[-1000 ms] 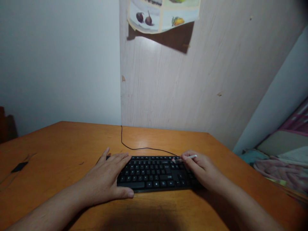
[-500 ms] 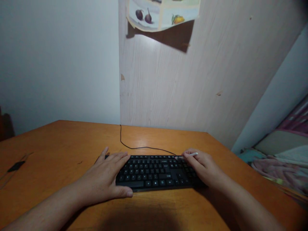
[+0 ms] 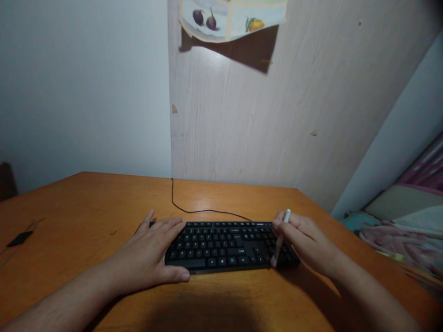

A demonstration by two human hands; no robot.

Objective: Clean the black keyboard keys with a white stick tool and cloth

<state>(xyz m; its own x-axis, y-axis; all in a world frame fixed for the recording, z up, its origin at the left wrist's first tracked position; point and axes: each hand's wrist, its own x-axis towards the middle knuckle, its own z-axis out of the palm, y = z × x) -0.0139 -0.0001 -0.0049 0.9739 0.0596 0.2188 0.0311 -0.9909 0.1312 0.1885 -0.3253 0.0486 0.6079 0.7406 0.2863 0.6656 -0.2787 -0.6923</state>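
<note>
A black keyboard [image 3: 221, 246] lies on the wooden desk. My left hand [image 3: 155, 251] rests over its left end with fingers spread, the thumb along the front edge. At the right end, my right hand [image 3: 299, 230] is closed around a slim stick that looks like a small brush [image 3: 278, 246]. Its white end points up past my fingers. The lower part is blurred and slants down to a pinkish tip near the keyboard's front edge, around the number pad. Whether that tip touches the keys I cannot tell.
A thin black cable [image 3: 207, 210] runs from the keyboard's back to the desk's rear edge. At the far left of the desk [image 3: 86, 198] lies a small dark object [image 3: 20, 239] with a cord. Bedding [image 3: 398, 242] is off to the right; a picture [image 3: 235, 20] hangs on the wall.
My right hand has moved slightly right, and the brush has swung from nearly flat at the keyboard's back edge to steep, its tip near the front edge. My left hand stays on the keyboard.
</note>
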